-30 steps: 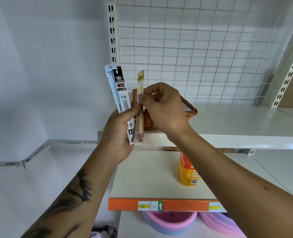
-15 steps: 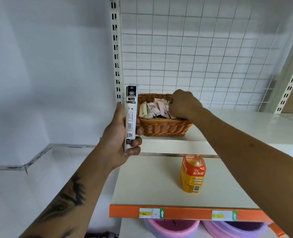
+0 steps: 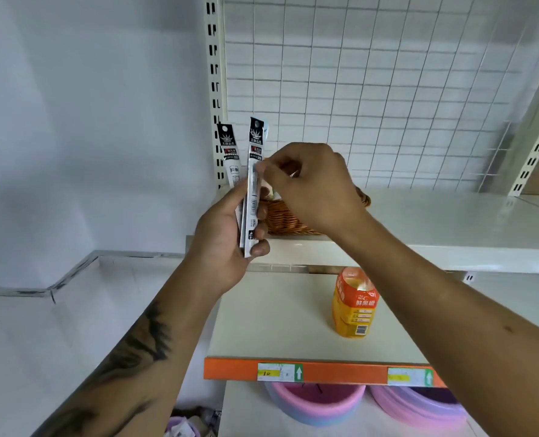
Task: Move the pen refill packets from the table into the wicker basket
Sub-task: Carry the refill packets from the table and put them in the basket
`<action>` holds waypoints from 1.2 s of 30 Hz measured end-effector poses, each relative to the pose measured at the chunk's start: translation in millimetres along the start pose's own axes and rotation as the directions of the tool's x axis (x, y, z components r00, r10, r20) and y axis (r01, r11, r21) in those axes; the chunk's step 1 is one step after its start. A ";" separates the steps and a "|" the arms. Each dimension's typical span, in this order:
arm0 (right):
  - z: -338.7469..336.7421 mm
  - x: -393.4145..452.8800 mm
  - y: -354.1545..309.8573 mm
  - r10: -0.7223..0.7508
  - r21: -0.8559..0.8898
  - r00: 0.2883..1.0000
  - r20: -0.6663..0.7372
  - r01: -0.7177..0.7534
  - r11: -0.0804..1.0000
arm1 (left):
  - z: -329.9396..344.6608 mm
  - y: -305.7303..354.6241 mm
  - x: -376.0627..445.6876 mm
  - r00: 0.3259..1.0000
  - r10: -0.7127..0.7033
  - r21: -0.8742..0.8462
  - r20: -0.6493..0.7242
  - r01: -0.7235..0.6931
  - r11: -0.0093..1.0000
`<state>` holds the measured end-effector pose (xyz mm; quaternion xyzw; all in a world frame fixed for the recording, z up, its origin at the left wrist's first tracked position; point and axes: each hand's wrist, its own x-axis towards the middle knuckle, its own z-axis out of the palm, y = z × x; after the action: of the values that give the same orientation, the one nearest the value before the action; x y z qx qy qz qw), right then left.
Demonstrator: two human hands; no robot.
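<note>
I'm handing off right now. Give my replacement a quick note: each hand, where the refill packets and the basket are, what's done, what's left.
Left hand: holds two black-and-white pen refill packets upright, in front of the basket.
Right hand: grip pinching the front packet near its middle, ready to pull it free.
Wicker basket: on the upper shelf, mostly hidden behind both hands; contents not visible now.
Done: cannot be judged from this view.
Left: both held packets go into the basket, likely one at a time.
Not part of the job: orange drink bottle on the lower shelf.
</note>
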<state>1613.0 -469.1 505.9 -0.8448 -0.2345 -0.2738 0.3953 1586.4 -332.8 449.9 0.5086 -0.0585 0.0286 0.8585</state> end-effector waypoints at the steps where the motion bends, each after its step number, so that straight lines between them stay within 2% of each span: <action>1: 2.6 -5.7 -4.4 0.037 0.070 0.999 0.004 -0.037 0.997 | 2.2 -1.0 0.0 1.000 0.009 0.000 -0.012 -0.009 1.000; 5: 10.4 -15.2 -5.9 0.138 0.232 0.990 -0.005 -0.133 0.964 | 6.3 -8.3 -1.2 0.996 0.083 0.042 -0.040 -0.081 0.996; 11: 11.5 -12.2 -3.2 0.132 0.251 0.991 -0.029 -0.120 0.960 | 8.9 -5.3 -6.0 0.979 0.155 0.077 -0.133 -0.146 0.986; 17: -5.1 33.1 10.1 0.191 0.314 0.981 -0.002 -0.181 0.932 | 0.4 4.3 -5.8 0.984 0.097 0.075 -0.151 -0.087 0.993; 20: -9.7 69.2 27.0 0.267 0.202 0.964 -0.003 -0.261 0.944 | -6.3 8.3 -5.5 0.985 0.053 0.084 -0.165 -0.039 0.996; 23: 0.7 92.8 49.7 0.302 -0.073 0.946 0.116 -0.295 0.953 | -14.1 8.2 -4.8 0.986 0.013 0.074 -0.165 -0.001 0.997; 26: 16.1 96.7 66.5 0.341 -0.484 0.900 0.272 -0.179 0.857 | -20.2 6.3 -3.9 0.986 -0.016 0.065 -0.169 0.028 0.997; 27: 18.6 94.4 66.8 0.342 -0.529 0.892 0.297 -0.144 0.836 | -21.4 6.0 -4.3 0.985 -0.020 0.068 -0.170 0.032 0.997; 32: 22.1 92.4 68.9 0.299 -0.586 0.912 0.282 -0.083 0.806 | -19.8 4.2 -5.6 0.988 -0.037 0.127 -0.152 0.057 0.990; 36: 17.9 88.2 67.7 0.183 -0.479 0.977 0.108 -0.110 0.871 | -15.8 2.6 -4.7 0.991 -0.086 0.097 -0.103 0.096 0.991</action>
<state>1724.7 -478.1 516.8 -0.9489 -0.1250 -0.2275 0.1794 1582.6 -317.6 444.0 0.5517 0.0086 0.0174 0.8338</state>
